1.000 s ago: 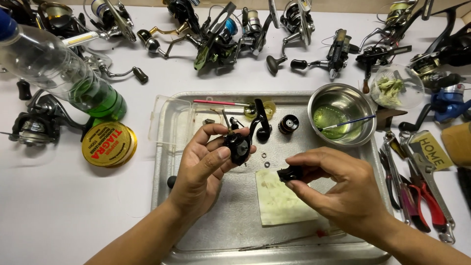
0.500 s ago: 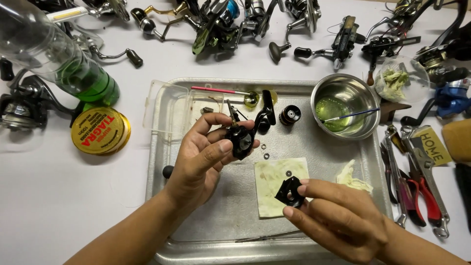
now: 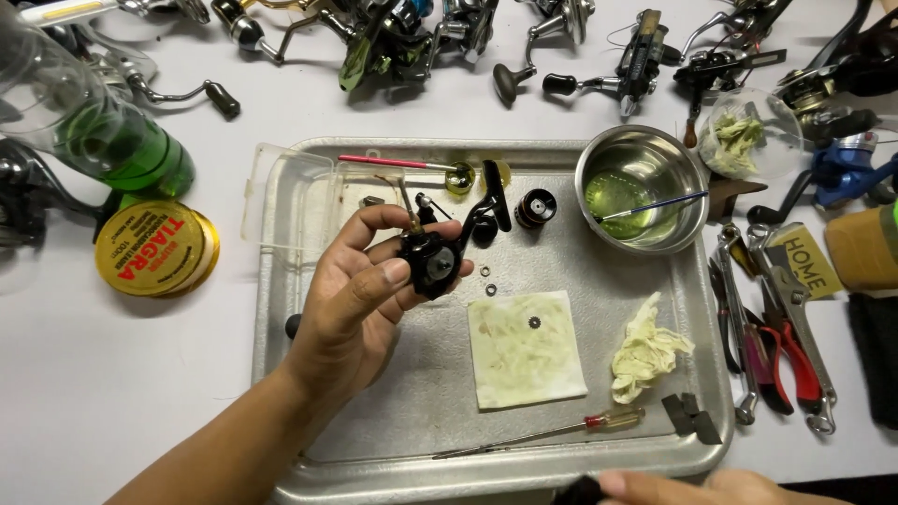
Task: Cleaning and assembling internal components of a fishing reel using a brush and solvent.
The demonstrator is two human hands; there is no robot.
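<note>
Mid-strip, by the look of it: reel body [image 3: 430,262] held up over the tray [image 3: 281,374], above its near-left part, clear of the metal. Left hand [image 3: 360,299] closed on it, thumb across the near side, fingers curled behind. Right hand [image 3: 692,486] only just showing at the bottom edge, something dark [image 3: 580,491] at its fingertips; impossible to tell how tightly held.

Next move probably calls for a steady left grip and a fine pinch from the right, with loose washers [image 3: 486,281] and a small gear [image 3: 534,322] lying close by on tray and pad [image 3: 524,360].

Round hub face turned up toward the camera. Long axis roughly away from the wearer, thin stem end pointing at the far rim, leaning slightly left.
</note>
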